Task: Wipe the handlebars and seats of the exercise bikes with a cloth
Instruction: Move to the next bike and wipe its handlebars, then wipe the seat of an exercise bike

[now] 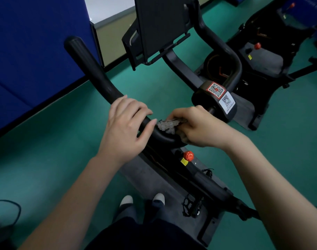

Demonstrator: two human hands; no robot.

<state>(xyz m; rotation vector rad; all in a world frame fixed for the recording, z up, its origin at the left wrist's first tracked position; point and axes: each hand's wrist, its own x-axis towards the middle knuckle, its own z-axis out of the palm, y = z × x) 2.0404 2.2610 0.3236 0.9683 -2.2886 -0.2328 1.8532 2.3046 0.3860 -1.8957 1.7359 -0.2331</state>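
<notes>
Grey cloth [167, 126]: bunched at the handlebar [92, 69] bend, pinched in right hand [195, 127]; left hand [126, 127] curled round the bar. Risk: small wad may slip from the pinch, leaving the underside unwiped.

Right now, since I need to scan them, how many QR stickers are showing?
2, both on the handlebar hub: a red-bordered sticker on top, a white sticker beside it. Others may be hidden.
</notes>
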